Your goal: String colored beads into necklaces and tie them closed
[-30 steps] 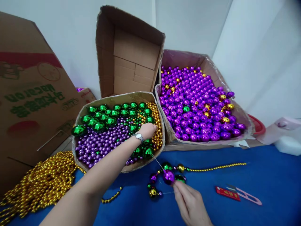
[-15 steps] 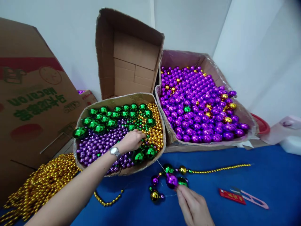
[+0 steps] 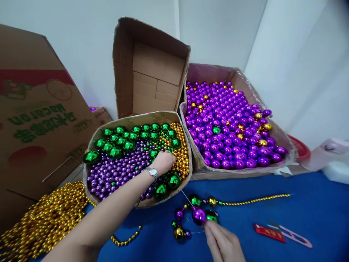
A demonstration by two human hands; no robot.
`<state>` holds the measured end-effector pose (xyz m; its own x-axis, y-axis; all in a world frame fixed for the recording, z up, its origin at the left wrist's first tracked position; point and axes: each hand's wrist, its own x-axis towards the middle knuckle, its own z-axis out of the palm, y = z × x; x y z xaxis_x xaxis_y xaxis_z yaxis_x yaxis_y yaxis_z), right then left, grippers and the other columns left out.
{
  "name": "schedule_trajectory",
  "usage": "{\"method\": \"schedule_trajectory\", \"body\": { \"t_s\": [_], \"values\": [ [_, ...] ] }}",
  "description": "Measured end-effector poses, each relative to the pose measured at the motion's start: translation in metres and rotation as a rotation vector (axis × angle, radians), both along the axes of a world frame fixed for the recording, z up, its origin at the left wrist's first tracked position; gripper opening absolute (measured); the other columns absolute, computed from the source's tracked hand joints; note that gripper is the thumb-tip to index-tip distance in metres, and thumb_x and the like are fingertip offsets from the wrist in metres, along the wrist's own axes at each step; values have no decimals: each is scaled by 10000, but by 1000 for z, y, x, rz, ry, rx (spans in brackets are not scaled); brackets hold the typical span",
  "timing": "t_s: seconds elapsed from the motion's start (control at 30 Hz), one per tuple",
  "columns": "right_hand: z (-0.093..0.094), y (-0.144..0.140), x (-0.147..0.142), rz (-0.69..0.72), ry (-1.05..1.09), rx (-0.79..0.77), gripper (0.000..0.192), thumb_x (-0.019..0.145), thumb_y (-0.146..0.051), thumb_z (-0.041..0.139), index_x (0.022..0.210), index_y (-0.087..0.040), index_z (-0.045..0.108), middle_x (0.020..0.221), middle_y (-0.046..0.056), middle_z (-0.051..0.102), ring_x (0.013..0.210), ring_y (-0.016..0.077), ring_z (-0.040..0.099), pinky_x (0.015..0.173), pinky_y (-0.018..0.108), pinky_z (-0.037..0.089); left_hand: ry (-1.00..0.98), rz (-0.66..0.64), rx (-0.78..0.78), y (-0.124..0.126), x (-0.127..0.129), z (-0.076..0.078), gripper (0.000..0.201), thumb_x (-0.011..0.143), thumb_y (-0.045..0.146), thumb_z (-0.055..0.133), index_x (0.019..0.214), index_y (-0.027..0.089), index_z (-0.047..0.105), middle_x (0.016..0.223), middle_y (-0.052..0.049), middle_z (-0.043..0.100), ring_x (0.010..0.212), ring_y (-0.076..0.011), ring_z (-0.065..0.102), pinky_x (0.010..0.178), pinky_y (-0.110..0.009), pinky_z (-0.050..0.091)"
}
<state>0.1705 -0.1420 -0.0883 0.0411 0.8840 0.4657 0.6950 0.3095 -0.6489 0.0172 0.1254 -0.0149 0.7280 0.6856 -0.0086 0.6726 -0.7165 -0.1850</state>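
My left hand (image 3: 164,161), with a watch on its wrist, reaches into a cardboard box (image 3: 141,119) of mixed green, purple and gold beads. Its fingers are curled down among small beads near the gold ones, and what they hold is hidden. My right hand (image 3: 223,242) pinches a large purple bead (image 3: 199,215) of a half-strung bead string (image 3: 195,209) lying on the blue tabletop (image 3: 300,207). A thin needle or wire (image 3: 187,198) sticks up from that purple bead toward the box. A gold bead strand (image 3: 253,199) trails right from the string.
A bigger box (image 3: 280,134) of purple beads with some gold stands at the right. An empty carton (image 3: 152,69) stands behind, a printed carton (image 3: 35,109) at left. A heap of gold bead strands (image 3: 40,222) lies front left. Pink snips (image 3: 296,235) and a red item (image 3: 269,233) lie right.
My left hand moved within the mixed-bead box, from the gold beads left, then back right a little. My right hand stayed on the purple bead.
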Motion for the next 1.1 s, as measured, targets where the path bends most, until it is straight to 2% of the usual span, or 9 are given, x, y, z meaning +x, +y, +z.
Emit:
{"method": "schedule_trajectory", "body": {
  "t_s": [0.13,0.2,0.33,0.43,0.5,0.63,0.7,0.87,1.1],
  "values": [
    [1,-1,-2,8,-16,34,348,981,-294,306,845,-190,608,591,26,588,527,140,612,564,177,507,-54,63,-46,-2,8,-6,213,884,297,537,998,127,599,988,-57,624,885,-185,604,789,-398,497],
    [3,-3,-1,4,-17,46,355,983,-303,298,864,-189,613,603,30,600,541,144,623,573,180,513,-126,85,-74,-3,10,-5,218,877,295,547,1005,125,599,992,-67,626,890,-193,606,785,-400,500],
    [2,-6,7,-14,-9,20,280,970,-268,341,913,-196,605,630,29,614,556,150,633,554,186,510,-370,111,-145,-13,7,13,149,847,204,540,945,135,628,873,-96,654,855,-229,616,738,-382,487],
    [2,-8,13,-5,10,-1,230,955,-234,368,886,-198,585,621,19,599,542,148,622,555,196,502,-562,91,-254,-36,-1,30,244,891,261,450,1073,168,582,895,-67,663,786,-178,629,666,-296,493],
    [3,-7,14,1,36,-10,206,948,-216,379,878,-197,572,628,18,594,539,147,611,551,206,490,-774,85,-461,-59,-6,36,287,909,316,419,1118,169,550,901,-52,659,755,-150,630,620,-255,493],
    [10,-4,8,12,77,-22,191,945,-201,377,890,-195,560,647,24,595,541,149,596,523,217,453,-1435,223,-1269,-100,-12,35,232,809,301,619,993,161,606,796,-25,611,686,-119,594,585,-231,465],
    [13,-3,6,13,77,-7,196,945,-199,372,890,-193,560,643,25,592,553,153,600,552,223,463,-1531,273,-1444,-112,-13,31,209,784,263,661,958,155,625,772,-21,596,671,-105,577,576,-215,449],
    [12,-4,6,29,11,36,187,937,-175,380,939,-187,567,686,38,615,598,156,621,599,222,488,-1525,305,-1434,-123,-16,24,228,777,225,681,990,152,644,792,-31,610,674,-94,565,603,-205,446],
    [10,-5,6,0,-50,25,217,942,-198,368,885,-187,578,625,27,598,555,152,617,579,213,497,-1401,278,-1191,-128,-18,30,236,750,245,694,973,169,679,797,-30,624,647,-103,544,625,-231,453]
  ]
}}
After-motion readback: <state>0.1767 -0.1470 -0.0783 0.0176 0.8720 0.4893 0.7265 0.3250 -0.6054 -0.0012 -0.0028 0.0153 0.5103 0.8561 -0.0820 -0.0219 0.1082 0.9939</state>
